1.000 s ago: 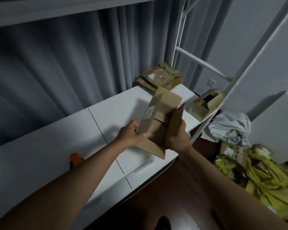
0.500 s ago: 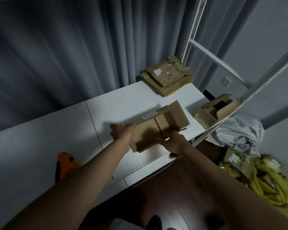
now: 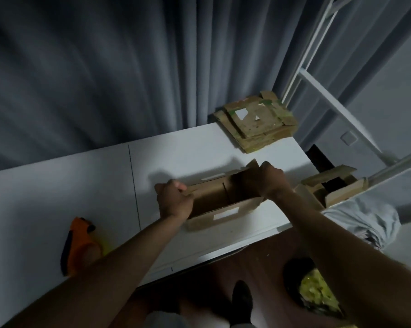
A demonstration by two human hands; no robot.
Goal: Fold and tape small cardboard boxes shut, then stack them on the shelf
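1. An open cardboard box [image 3: 220, 200] is seen lying on the white tabletop [image 3: 57, 185], close to its near edge, with its long opening turned upward and a pale label on the near wall.
2. The box's left end is gripped by the left hand [image 3: 173, 200], whose fingers are curled tightly over the rim.
3. The right end flap is held by the right hand [image 3: 268, 179], the fingers being closed around the cardboard from above.
4. A stack of flattened cardboard [image 3: 256, 124] is pictured at the far right corner of the tabletop, against the grey curtain [image 3: 105, 67].
5. A second, partly folded box [image 3: 330, 189] is shown at the right edge, just beside the white shelf frame [image 3: 337, 100].
6. An orange tape dispenser [image 3: 78, 245] is visible on the tabletop at near left, partly hidden by the left forearm.
7. Grey cloth [image 3: 363, 221] and a yellow-green bundle [image 3: 315, 290] are seen on the dark floor to the right.
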